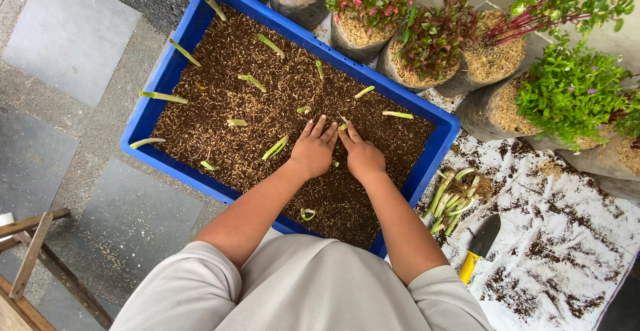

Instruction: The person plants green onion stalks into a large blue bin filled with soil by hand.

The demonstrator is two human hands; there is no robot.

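both hands lay flat, fingers open: left hand (313, 151) & right hand (363, 156) pressed soil in blue crate (175, 56) round a green cutting (343, 125), prob. touching it.

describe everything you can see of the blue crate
The blue crate is a rectangular, shallow plastic bin lying at a slant on the paved ground. Brown, fibrous soil fills it nearly to the rim, with green cuttings stuck in. The left hand and right hand press the soil near its middle.
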